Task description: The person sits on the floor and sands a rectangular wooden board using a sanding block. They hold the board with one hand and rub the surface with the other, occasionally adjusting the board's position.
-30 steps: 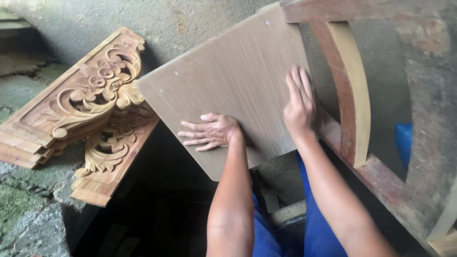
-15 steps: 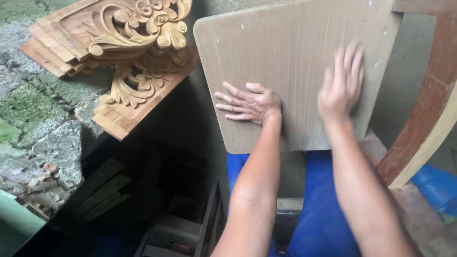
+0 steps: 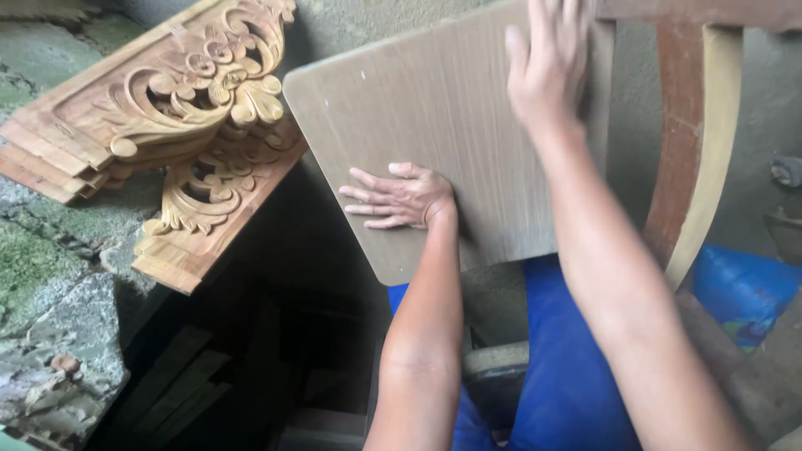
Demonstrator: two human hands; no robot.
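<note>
Board: a flat, pale brown wooden panel (image 3: 434, 125) with rounded corners and a fine straight grain, tilted up in the middle of the view, its lower edge above the person's lap.
Left hand: the left hand (image 3: 397, 196) lies flat on the lower part of the panel, palm down, fingers spread and pointing to the left; its grip is open, pressing on the surface rather than closing around anything.
Right hand: the right hand (image 3: 547, 63) rests on the upper right part of the panel, fingers stretched upward and partly cut off by the top edge of the view; its grip is open too, palm against the wood.
Chair frame: a reddish-brown wooden frame (image 3: 677, 142) with a pale curved slat stands just behind the panel's right edge.
Carvings: a stack of carved wooden pieces (image 3: 175, 125) with leafy scrollwork lies to the left, on a rough stone ledge (image 3: 58, 292), just beside the panel's left corner.
Below: blue cloth (image 3: 560, 359) covers the person's legs beneath the panel.
</note>
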